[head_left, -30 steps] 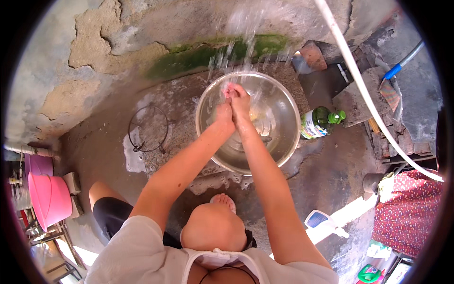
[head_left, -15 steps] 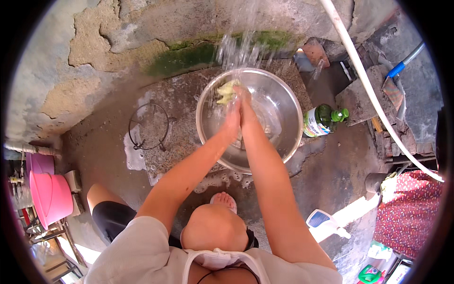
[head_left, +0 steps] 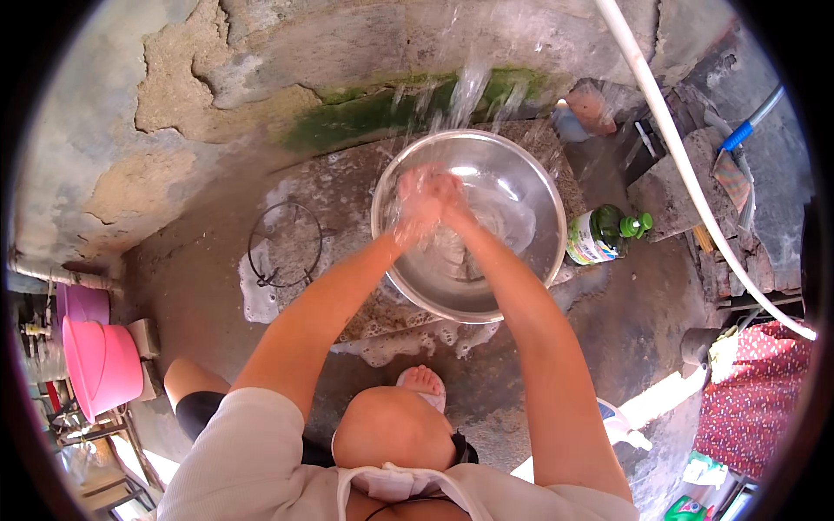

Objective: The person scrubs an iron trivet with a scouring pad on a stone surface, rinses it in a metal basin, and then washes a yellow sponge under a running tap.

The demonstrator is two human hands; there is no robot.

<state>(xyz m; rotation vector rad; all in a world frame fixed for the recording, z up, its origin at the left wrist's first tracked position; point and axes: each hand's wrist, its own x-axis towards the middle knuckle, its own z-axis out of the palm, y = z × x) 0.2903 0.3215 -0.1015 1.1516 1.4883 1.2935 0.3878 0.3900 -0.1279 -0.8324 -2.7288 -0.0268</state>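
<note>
Over the left part of a shiny metal basin [head_left: 521, 286], my left hand [head_left: 419, 193] and my right hand [head_left: 446, 196] are pressed together with the fingers curled in. Motion and splashing water blur them. Whatever lies between them is hidden; the pale yellow-green, soft-looking piece seen earlier does not show. Water [head_left: 470, 91] streams down from above, at the far side of the basin, and spatters over my hands. Some water lies in the basin's bottom. Right of the rim stands a green bottle [head_left: 611, 227] with a pump top.
The basin rests on a wet stone slab [head_left: 343, 187] beside a round wire stand [head_left: 282, 247]. A mossy wall [head_left: 356, 117] rises behind. A white pipe [head_left: 665, 117] slants across the right side. Pink tub [head_left: 102, 369] at left; spray bottle [head_left: 615, 424] on the floor at right.
The yellow-green piece between my hands has dropped out of sight. My hands have curled closed from a flatter press, and my elbows have spread apart. The view has shifted slightly.
</note>
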